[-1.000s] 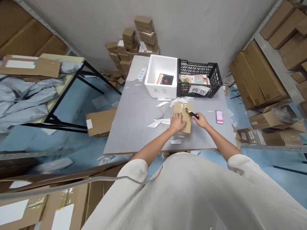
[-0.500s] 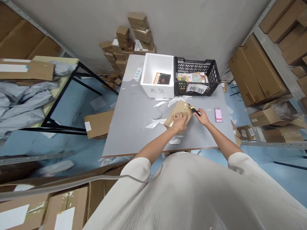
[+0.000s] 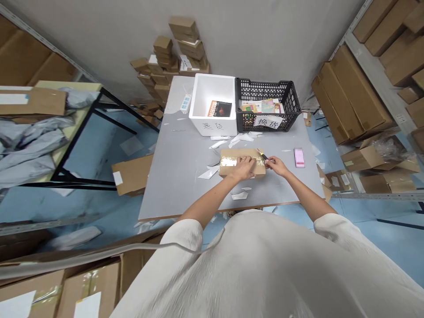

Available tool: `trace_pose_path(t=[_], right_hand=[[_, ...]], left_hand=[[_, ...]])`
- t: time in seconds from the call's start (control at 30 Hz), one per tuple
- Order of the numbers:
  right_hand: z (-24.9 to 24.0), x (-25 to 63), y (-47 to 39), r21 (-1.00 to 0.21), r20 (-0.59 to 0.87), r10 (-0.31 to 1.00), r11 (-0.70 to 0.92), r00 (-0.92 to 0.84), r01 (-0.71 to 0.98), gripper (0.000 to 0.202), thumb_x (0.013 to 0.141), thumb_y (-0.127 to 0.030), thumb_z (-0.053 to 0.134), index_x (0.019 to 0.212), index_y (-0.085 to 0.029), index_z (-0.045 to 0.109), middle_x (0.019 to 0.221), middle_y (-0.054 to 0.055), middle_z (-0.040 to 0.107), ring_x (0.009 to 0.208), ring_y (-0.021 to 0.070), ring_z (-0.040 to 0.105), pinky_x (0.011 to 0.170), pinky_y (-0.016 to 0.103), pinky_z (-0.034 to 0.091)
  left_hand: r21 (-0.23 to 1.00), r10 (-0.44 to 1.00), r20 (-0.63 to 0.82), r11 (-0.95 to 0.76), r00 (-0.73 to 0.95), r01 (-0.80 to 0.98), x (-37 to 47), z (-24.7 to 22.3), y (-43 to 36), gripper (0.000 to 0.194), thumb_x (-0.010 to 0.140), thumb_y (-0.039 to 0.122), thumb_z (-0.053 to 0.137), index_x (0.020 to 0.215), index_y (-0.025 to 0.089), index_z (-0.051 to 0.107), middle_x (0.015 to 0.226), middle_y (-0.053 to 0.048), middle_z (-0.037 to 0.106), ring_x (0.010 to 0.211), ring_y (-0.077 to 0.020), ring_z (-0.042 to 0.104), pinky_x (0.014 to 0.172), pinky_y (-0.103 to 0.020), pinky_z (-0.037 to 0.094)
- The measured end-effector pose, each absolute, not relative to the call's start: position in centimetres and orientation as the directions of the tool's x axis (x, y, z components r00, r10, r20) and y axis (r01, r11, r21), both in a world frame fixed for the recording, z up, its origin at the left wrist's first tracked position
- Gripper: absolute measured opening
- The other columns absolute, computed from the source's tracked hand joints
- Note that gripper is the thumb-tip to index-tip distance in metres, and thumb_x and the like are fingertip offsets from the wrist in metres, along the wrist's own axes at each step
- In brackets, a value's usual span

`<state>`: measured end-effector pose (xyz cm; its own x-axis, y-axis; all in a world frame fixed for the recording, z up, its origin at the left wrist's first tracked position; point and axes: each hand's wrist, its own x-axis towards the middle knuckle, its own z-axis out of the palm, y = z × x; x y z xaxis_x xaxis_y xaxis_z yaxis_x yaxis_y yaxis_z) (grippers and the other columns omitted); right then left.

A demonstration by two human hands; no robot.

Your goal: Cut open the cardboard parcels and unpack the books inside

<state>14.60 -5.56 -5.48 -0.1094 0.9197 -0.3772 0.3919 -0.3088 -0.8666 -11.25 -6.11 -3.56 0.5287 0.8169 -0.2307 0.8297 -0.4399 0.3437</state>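
Here we are: our left hand (image 3: 244, 168) lies open, palm down, across the taped carton (image 3: 228, 162), near the table's (image 3: 185, 176) front edge; our right hand (image 3: 277, 166) closes on the cutter (image 3: 263, 156) at its right end. The black crate's (image 3: 293, 104) label (image 3: 268, 122) reads 换货.

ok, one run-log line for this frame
left hand: on taped carton | right hand: holds cutter at carton's right end | phone: on table
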Motion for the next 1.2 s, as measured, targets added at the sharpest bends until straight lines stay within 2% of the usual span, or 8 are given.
trace_pose_path(t=[0.13,0.3,0.47,0.6,0.77,0.93,1.07,1.2], right_hand=[[-4.8,16.2,-5.8,-0.864,-0.378,0.918,-0.304,-0.119,0.401,0.039,0.098,-0.061,0.075,0.110,-0.024,0.069,0.110,0.009,0.085,0.088,0.0228,0.082,0.079,0.035,0.064],[-3.6,18.9,-5.3,-0.837,-0.387,0.915,-0.296,-0.115,0.460,0.042,0.107,-0.061,0.063,0.096,-0.022,0.070,0.096,0.007,0.081,0.071,0.0165,0.073,0.063,0.027,0.057],[-2.2,20.9,-5.3,-0.818,-0.426,0.889,-0.298,-0.169,0.492,0.036,0.104,-0.057,0.076,0.111,-0.023,0.067,0.084,0.002,0.078,0.058,0.0136,0.067,0.052,0.023,0.050],[-1.6,21.7,-5.3,-0.797,-0.429,0.876,-0.253,-0.221,0.548,0.029,0.100,-0.049,0.080,0.108,-0.023,0.070,0.086,0.002,0.078,0.063,0.0151,0.070,0.057,0.024,0.051],[-1.7,22.1,-4.9,-0.720,-0.347,0.880,-0.029,-0.323,0.694,0.027,0.098,-0.046,0.072,0.101,-0.021,0.079,0.081,0.001,0.075,0.073,0.0176,0.062,0.067,0.027,0.047],[-2.1,21.8,-4.6,-0.672,-0.412,0.842,-0.022,-0.349,0.740,0.031,0.097,-0.048,0.065,0.102,-0.021,0.079,0.078,0.000,0.071,0.073,0.0186,0.060,0.070,0.028,0.045],[-2.3,21.6,-4.5,-0.643,-0.438,0.826,-0.013,-0.354,0.766,0.032,0.101,-0.044,0.059,0.109,-0.019,0.079,0.083,0.002,0.075,0.072,0.0191,0.061,0.068,0.028,0.045],[-2.4,21.5,-4.5,-0.554,-0.374,0.864,0.083,-0.336,0.829,0.033,0.107,-0.036,0.056,0.118,-0.019,0.081,0.101,0.007,0.082,0.087,0.0229,0.069,0.078,0.030,0.050]], left_hand=[[0.351,0.813,-0.259,-0.424,0.522,0.835,-9.9,-3.4,-6.0,0.082,0.091,0.041,0.086,0.164,0.025,0.051,0.158,-0.021,0.060,0.155,-0.0435,0.053,0.129,-0.055,0.035],[0.349,0.798,-0.272,-0.440,0.538,0.828,-9.6,-3.1,-5.8,0.076,0.088,0.037,0.088,0.157,0.021,0.058,0.154,-0.021,0.061,0.148,-0.0426,0.059,0.132,-0.055,0.030],[0.350,0.790,-0.272,-0.450,0.549,0.821,-9.7,-2.7,-6.1,0.070,0.090,0.034,0.086,0.155,0.021,0.061,0.153,-0.020,0.060,0.143,-0.0423,0.063,0.137,-0.061,0.024],[0.336,0.795,-0.270,-0.450,0.543,0.827,-9.6,-2.7,-6.3,0.072,0.091,0.033,0.086,0.158,0.024,0.060,0.152,-0.019,0.059,0.139,-0.0419,0.067,0.139,-0.065,0.018],[0.321,0.808,-0.278,-0.432,0.520,0.843,-9.5,-2.9,-6.5,0.077,0.091,0.032,0.088,0.161,0.028,0.058,0.152,-0.017,0.060,0.136,-0.0416,0.070,0.141,-0.070,0.013],[0.321,0.806,-0.282,-0.432,0.521,0.843,-9.5,-2.7,-6.6,0.074,0.092,0.031,0.087,0.159,0.028,0.059,0.153,-0.018,0.061,0.140,-0.0428,0.068,0.141,-0.070,0.014],[0.308,0.812,-0.285,-0.425,0.509,0.851,-9.4,-2.8,-6.5,0.076,0.091,0.031,0.089,0.161,0.028,0.058,0.154,-0.017,0.060,0.137,-0.0415,0.070,0.141,-0.070,0.013],[0.308,0.814,-0.284,-0.422,0.506,0.852,-9.3,-2.9,-6.5,0.082,0.090,0.032,0.091,0.164,0.030,0.056,0.153,-0.017,0.059,0.132,-0.0404,0.073,0.141,-0.070,0.010]])
